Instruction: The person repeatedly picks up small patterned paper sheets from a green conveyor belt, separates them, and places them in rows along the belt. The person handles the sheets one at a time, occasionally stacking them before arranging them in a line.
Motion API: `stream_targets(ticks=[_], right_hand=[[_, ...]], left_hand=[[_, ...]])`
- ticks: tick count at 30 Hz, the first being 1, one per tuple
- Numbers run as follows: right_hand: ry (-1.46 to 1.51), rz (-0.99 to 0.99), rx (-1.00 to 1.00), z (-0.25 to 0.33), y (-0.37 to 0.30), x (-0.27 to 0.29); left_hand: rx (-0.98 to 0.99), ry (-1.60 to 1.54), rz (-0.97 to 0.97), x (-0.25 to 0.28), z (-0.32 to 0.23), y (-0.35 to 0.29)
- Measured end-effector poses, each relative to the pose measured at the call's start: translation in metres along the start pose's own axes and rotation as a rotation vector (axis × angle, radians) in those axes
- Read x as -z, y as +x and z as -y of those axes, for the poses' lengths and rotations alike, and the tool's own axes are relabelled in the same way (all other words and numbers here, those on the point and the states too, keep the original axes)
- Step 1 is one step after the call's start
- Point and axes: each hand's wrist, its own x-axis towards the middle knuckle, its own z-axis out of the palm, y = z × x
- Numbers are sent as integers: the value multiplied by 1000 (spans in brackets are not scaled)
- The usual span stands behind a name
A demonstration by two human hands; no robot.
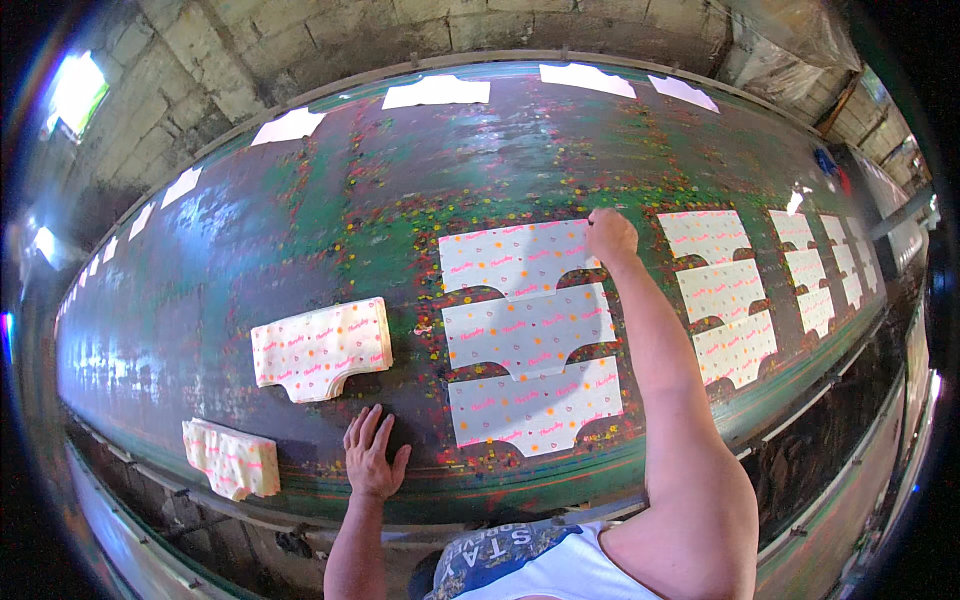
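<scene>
My right hand (612,238) is closed at the upper right corner of a printed fabric panel (512,256), pinching its edge. This panel is cut like a brief, white with small pink and orange prints. Below it, in the same column, lie a second matching panel (528,326) and a third panel (535,405), all flat on the long table (400,240). My left hand (372,455) rests on the table with fingers spread, holding nothing. Just above it sits a neat stack of printed panels (320,345); another stack (230,458) lies to its left at the near edge.
More printed panels (715,285) lie in columns to the right. Plain white panels (436,91) line the table's far edge. Paint specks in several colours cover the dark green surface. A block wall (370,40) stands behind; a low rail runs along the near side.
</scene>
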Motion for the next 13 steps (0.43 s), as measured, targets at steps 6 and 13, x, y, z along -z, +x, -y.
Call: stream_targets(ticks=[6,13], right_hand=[[-146,30,110,8,27,-6],[-76,151,50,28,6,21]], left_hand=[[-6,12,3,1,3,2],[-16,-30,-29,0,9,-2]])
